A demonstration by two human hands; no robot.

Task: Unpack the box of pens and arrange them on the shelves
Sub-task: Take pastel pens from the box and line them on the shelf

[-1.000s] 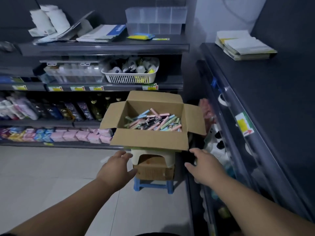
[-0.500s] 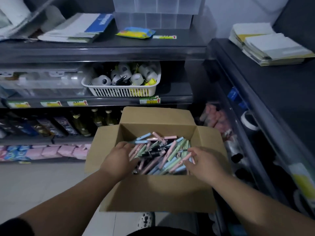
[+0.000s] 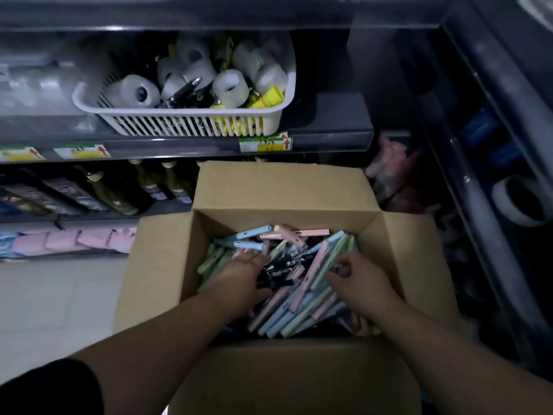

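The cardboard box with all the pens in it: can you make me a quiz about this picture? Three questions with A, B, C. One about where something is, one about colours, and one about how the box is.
1. Where does the white slatted plastic basket sit?
A. On the floor
B. On the dark shelf above and behind the brown cardboard box
C. Inside the box

2. Which colour is missing among the loose pens in the box?
A. Pink
B. Light blue
C. Bright red

3. How are the box's top flaps?
A. Taped shut
B. Folded open
C. Torn off

Answers: B, the basket stands on the shelf beyond the box; C, the pens show pink, blue, green and black only; B, the flaps spread outward, so the pens are in plain sight.
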